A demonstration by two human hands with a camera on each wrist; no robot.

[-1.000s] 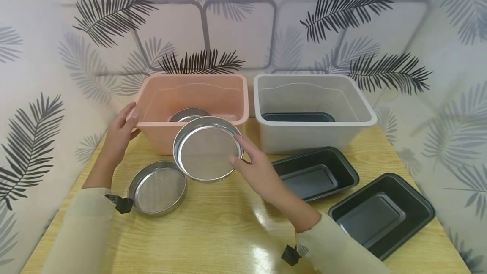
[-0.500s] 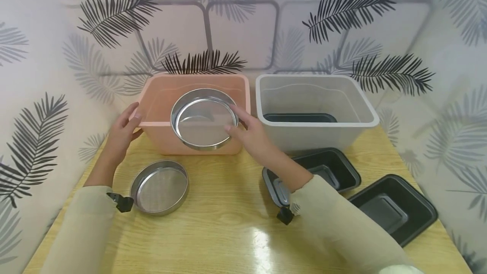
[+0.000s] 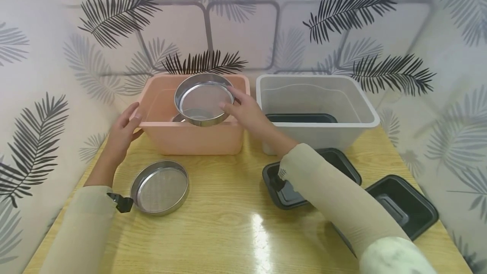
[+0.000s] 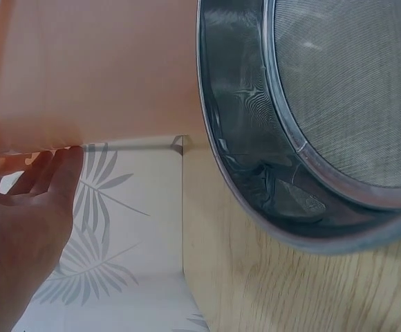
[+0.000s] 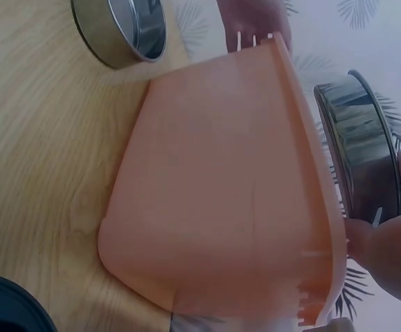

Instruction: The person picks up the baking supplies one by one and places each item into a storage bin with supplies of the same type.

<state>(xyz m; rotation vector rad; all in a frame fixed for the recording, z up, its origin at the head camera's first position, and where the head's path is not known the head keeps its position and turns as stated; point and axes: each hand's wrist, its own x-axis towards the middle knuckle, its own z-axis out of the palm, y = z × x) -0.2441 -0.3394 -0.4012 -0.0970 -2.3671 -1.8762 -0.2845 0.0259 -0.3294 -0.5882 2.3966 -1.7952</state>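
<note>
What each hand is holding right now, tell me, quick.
Left hand: closed, holding the pink bin by its edge.
Right hand: closed, holding a metal sieve by its side.

Soft, bright light throws white glare on the wooden table [image 3: 213, 231], while both wrist views look dimmer

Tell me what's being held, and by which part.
The right hand holds a round sieve by its right side; the left hand grips the pink bin by its rim.
</note>
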